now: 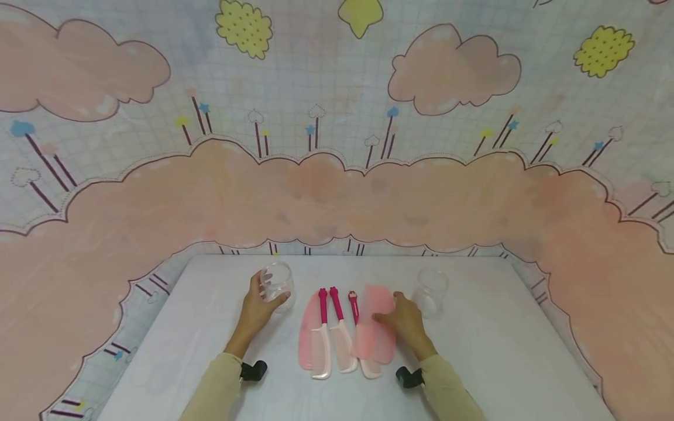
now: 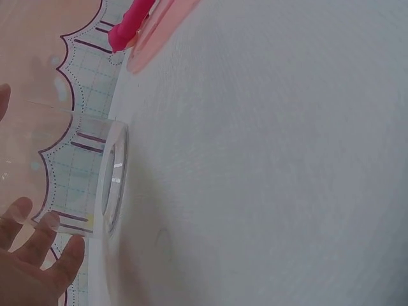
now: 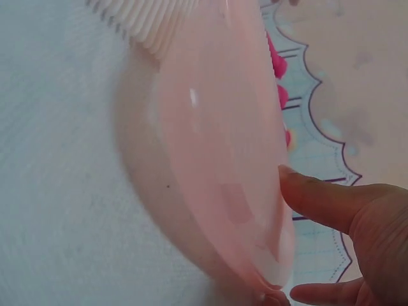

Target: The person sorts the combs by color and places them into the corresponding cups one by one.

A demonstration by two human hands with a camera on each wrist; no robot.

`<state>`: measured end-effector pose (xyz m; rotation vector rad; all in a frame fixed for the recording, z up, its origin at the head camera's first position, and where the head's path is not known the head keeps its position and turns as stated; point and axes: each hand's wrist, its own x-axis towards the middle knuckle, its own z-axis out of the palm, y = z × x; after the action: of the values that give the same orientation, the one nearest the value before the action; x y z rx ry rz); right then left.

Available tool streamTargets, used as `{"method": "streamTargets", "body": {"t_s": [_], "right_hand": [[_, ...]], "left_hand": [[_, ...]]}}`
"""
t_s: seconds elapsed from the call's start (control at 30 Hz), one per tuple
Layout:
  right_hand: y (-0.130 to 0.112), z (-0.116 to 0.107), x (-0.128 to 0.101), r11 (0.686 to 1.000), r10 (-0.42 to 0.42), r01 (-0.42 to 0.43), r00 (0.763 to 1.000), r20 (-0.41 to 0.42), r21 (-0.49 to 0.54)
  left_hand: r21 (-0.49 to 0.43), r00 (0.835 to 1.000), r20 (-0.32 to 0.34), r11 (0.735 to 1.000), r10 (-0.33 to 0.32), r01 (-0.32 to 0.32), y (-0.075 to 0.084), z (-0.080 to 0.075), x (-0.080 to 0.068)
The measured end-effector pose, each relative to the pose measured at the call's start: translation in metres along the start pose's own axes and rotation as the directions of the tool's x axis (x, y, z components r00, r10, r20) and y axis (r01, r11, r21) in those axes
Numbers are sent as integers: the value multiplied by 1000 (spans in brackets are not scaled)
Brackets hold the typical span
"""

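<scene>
At a clear jar [image 1: 278,280] left of centre, my left hand [image 1: 257,311] curls its thumb and fingers around the side; in the left wrist view the fingertips lie against the clear wall. My right hand [image 1: 409,323] pinches the edge of a wide pink comb [image 1: 383,336], which is tilted above the table in the right wrist view. It partly covers a comb with a magenta handle [image 1: 353,301]. Two similar combs with pale teeth, one on the left [image 1: 320,354] and one in the middle [image 1: 343,351], lie beside it. Another wide pink comb [image 1: 305,345] is partly under the leftmost one.
A second clear jar [image 1: 433,283] stands just beyond my right hand. The white table [image 1: 158,351] ends at a patterned cloth backdrop [image 1: 337,199] with clouds and stars. Dark camera mounts [image 1: 255,371] sit at both wrists.
</scene>
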<state>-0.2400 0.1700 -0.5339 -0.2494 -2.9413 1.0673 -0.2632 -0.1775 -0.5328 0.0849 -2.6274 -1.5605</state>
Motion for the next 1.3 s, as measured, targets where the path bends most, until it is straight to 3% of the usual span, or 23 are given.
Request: {"method": "streamTargets", "body": {"t_s": [0.4, 0.87, 1.3], "right_hand": [[4, 3, 0, 1000, 15, -15, 1000, 6, 11], [23, -5, 10, 979, -70, 80, 996, -56, 186], [-1, -27, 2, 945, -66, 89, 994, -81, 316]], "left_hand": [[12, 1000, -2, 1000, 5, -5, 1, 0, -2], [10, 1000, 16, 1000, -14, 14, 0, 0, -4], [16, 1000, 17, 1000, -4, 4, -2, 0, -4]]}}
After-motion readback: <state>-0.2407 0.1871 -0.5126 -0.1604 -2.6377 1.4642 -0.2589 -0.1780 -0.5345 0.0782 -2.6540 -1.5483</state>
